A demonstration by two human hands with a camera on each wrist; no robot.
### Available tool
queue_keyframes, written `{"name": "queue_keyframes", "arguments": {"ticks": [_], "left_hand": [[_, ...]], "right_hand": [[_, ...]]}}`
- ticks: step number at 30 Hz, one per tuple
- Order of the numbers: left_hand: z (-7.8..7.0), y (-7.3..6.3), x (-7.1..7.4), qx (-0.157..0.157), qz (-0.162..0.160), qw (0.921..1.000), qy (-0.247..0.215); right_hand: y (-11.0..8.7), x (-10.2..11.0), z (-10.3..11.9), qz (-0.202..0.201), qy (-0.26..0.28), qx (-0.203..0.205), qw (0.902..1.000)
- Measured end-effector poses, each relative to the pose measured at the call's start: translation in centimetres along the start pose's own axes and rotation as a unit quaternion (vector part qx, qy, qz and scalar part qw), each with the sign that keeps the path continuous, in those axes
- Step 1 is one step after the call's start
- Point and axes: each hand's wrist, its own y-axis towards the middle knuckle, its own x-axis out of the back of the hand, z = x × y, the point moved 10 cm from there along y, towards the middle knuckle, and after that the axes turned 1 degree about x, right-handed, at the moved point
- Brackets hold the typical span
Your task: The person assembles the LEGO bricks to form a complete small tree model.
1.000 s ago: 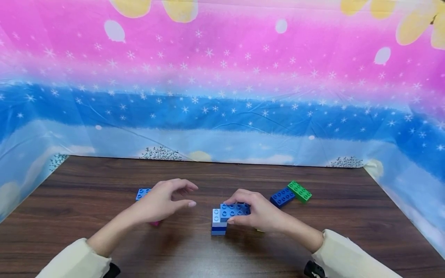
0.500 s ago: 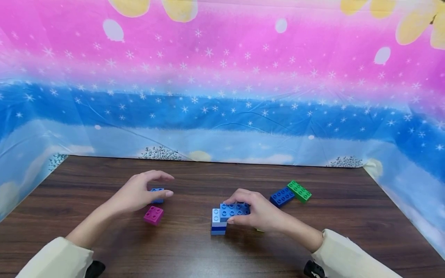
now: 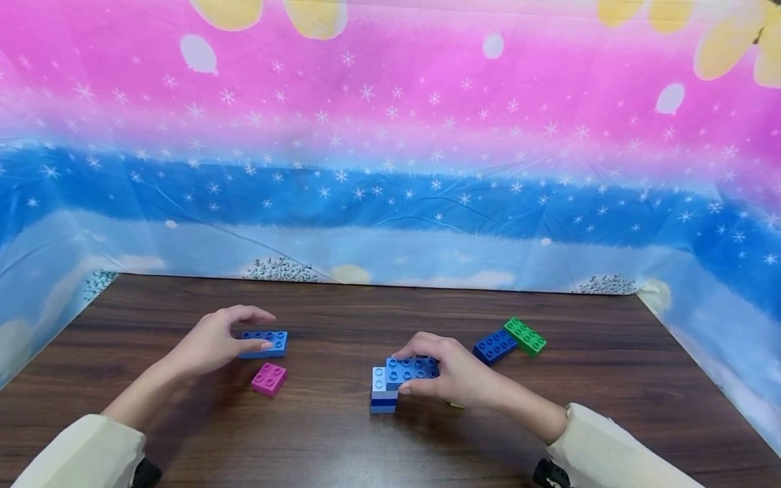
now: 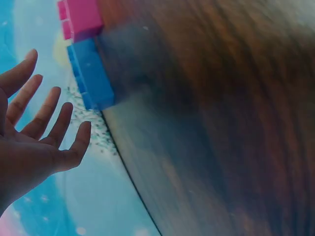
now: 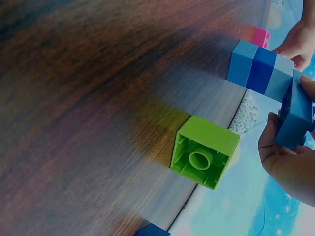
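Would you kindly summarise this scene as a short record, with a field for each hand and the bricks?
Left hand: beside the long blue brick; contact unclear
Right hand: grips the eight-stud blue brick, one end over the stack
Stack order: light blue top, dark blue middle, blue bottom
Near left hand: pink four-stud brick
Near right hand: lime-green brick, hollow underside showing
Farther right: dark blue brick, green brick
Surface: dark table

Blue studded brick (image 3: 407, 371) at top of layered stack (image 3: 382, 394)
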Motion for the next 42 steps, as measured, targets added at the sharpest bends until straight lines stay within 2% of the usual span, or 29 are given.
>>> {"name": "queue_keyframes", "arguments": {"ticks": [5, 17, 29, 42], "left_hand": [[1.0, 0.0, -0.3, 0.005, 0.004, 0.9999, 0.009], [2.6, 0.0, -0.6, 0.008, -0.009, 0.9994, 0.031], [3.1, 0.4, -1.2, 0.012, 0.001, 0.9982, 0.058], [3.0, 0.4, -1.3, 0.015, 0.006, 0.9975, 0.069]], "right_hand": [[0.0, 0.0, 0.0, 0.001, 0.002, -0.002, 1.0000], [0.0, 0.0, 0.0, -0.001, -0.001, 0.005, 1.0000], [0.0, 0.0, 0.0, -0.001, 0.002, 0.000, 1.0000], [0.0, 0.0, 0.0, 0.001, 0.001, -0.004, 1.0000]]}}
